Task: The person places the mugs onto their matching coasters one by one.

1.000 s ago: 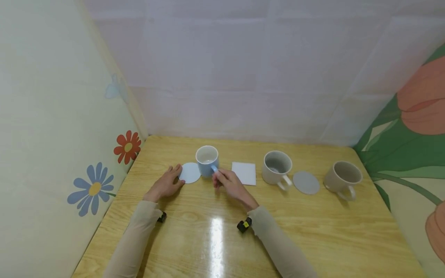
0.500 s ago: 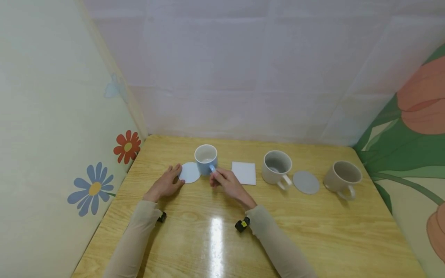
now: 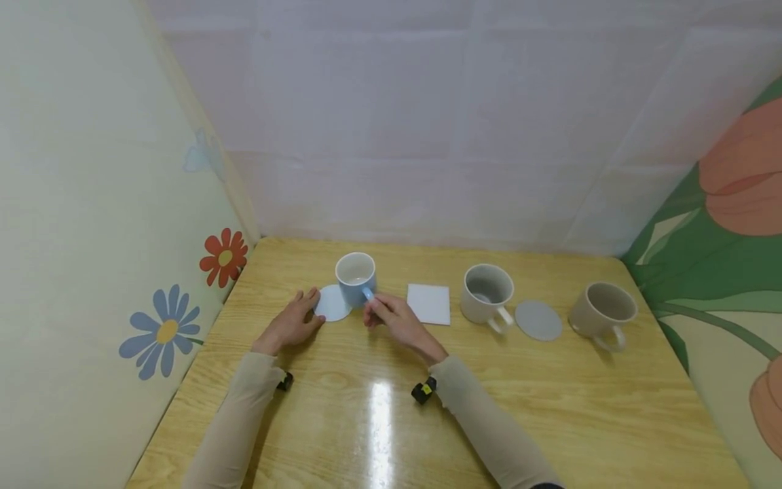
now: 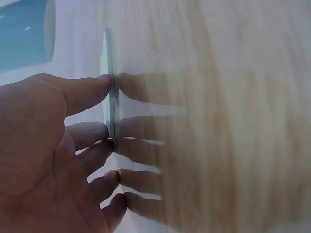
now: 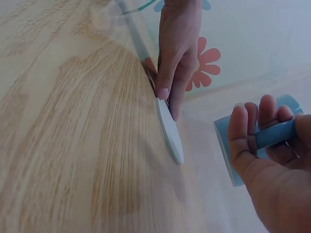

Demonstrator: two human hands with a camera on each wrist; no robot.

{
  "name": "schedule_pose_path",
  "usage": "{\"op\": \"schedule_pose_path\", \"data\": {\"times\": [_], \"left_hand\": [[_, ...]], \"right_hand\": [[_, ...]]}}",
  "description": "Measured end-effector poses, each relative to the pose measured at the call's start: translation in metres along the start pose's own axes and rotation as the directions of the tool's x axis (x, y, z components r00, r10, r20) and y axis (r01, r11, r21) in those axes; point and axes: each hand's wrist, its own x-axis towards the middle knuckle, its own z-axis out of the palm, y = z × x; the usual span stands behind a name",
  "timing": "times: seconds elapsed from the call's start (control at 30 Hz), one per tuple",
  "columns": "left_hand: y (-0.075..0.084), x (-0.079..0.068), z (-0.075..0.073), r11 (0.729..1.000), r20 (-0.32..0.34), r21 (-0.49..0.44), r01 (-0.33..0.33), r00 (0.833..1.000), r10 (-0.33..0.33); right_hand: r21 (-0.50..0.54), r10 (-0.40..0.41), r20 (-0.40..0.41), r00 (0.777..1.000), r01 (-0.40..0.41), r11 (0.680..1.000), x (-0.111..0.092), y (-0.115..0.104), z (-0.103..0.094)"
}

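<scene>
Two beige sleeves (image 3: 235, 421) reach over one wood-grain table (image 3: 324, 428); from them come two bare hands. The left hand (image 3: 288, 327) lies moderately spread, fingers loosely extended, thumb and forefinger touching the edge of the round pale-blue coaster (image 3: 330, 307); the right hand (image 3: 400, 322) is curled round the handle of the light-blue mug (image 3: 351, 295), which it holds upright, raised off the table, overlapping the coaster's right edge in the head view. Three mugs and three coasters are in sight; besides that pair, the square white coaster (image 3: 429, 304), the grey mug (image 3: 478, 307), the round grey coaster (image 3: 537, 320) and the taupe mug (image 3: 585, 319) stand in a row to the right; beyond them hangs one pale backdrop (image 3: 427, 136).
</scene>
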Motion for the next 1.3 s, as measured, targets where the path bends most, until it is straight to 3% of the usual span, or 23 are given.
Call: {"op": "schedule_pose_path", "data": {"times": [0.77, 1.3], "left_hand": [[0.001, 0.000, -0.002, 1.000, 0.012, -0.006, 0.001, 1.000, -0.001], [-0.001, 0.000, -0.005, 0.998, 0.042, -0.039, 0.040, 0.998, -0.038]], "right_hand": [[-0.015, -0.005, 0.006, 1.000, 0.005, 1.000, 0.009, -0.002, 0.008], [-0.014, -0.027, 0.040, 0.999, 0.027, 1.000, 0.013, 0.002, 0.011]]}}
